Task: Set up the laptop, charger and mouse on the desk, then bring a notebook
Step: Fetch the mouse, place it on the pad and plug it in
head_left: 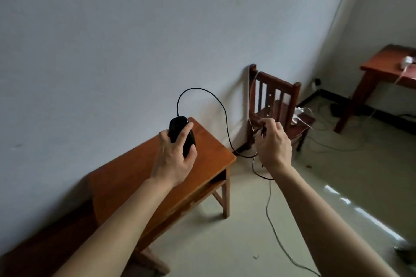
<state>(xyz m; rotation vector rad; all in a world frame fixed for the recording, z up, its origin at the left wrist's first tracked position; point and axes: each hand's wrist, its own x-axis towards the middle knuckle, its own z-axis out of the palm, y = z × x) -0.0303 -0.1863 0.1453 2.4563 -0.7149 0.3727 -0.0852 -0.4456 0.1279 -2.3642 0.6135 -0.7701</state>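
upright mouse (pixel 182 136), left hand (pixel 174 159) gripping

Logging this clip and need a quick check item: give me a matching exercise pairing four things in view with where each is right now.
Things:
1. mouse
2. cable
3. chair
4. white object

Places:
A. against the wall, past the desk
B. on the far table
C. gripped in the left hand
D. looping through the air to the right hand

Pairs: 1-C, 2-D, 3-A, 4-B
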